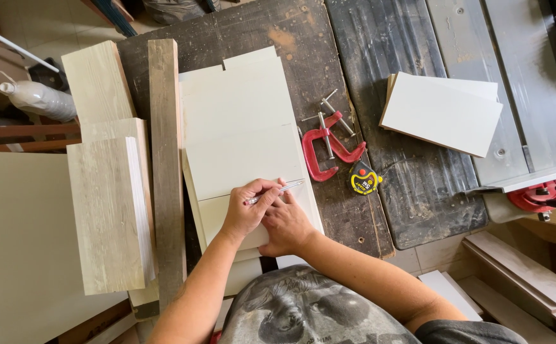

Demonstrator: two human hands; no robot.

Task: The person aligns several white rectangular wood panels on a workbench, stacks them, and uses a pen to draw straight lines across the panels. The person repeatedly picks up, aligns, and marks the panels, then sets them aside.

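Observation:
My left hand (245,211) grips a silver pen (277,190) whose tip rests on the top white panel (243,156) of a stack of white panels lying on a dark workbench (291,38). Beside it, my right hand (285,224) lies flat on the same panel near its front edge and touches the left hand. Both forearms reach in from the bottom of the view.
Two red C-clamps (326,146) and a yellow tape measure (364,180) lie right of the stack. More white panels (440,111) sit on the dark mat at right, next to a table saw (545,76). Wood-grain boards (106,210) and a long wooden strip (166,159) lie at left.

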